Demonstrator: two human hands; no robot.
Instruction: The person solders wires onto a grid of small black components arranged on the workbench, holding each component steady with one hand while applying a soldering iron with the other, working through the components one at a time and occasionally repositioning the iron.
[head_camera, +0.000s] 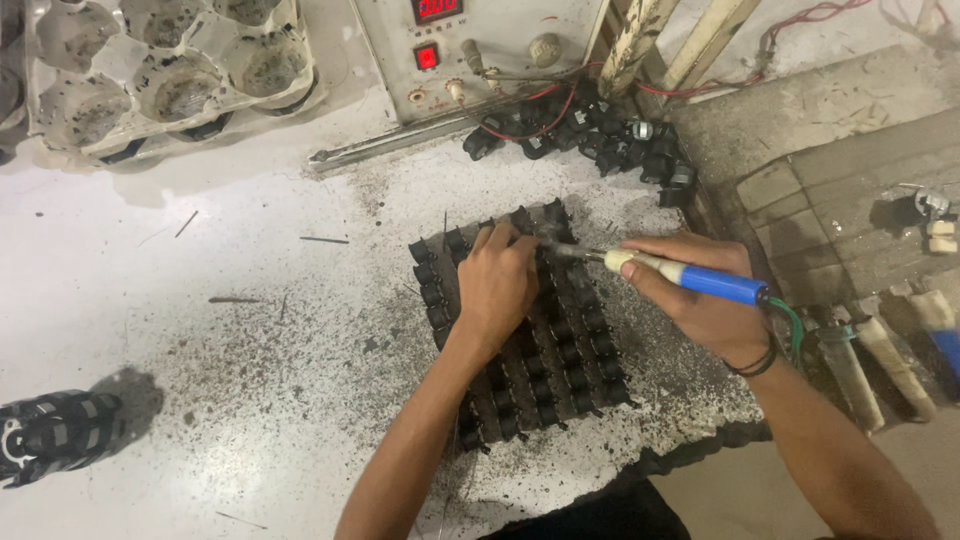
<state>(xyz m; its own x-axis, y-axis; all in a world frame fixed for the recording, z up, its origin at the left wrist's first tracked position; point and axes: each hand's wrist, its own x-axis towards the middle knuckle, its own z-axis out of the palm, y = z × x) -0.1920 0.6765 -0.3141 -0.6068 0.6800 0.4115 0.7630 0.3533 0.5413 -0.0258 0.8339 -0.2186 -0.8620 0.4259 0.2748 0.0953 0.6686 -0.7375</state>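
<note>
A dark jig board holding several rows of small black components lies on the speckled white worktable. My left hand rests on the board's upper left part, fingertips pinched near the top rows; whether it holds a thin wire, I cannot tell. My right hand grips a soldering iron with a blue and cream handle. Its metal tip points left and meets the board close to my left fingertips, with a faint wisp of smoke there.
A grey control box with a red display and red switch stands at the back. Loose black components with red wires are piled beside it. A dirty moulded tray sits top left, a black bundle at left. Tool handles lie at right.
</note>
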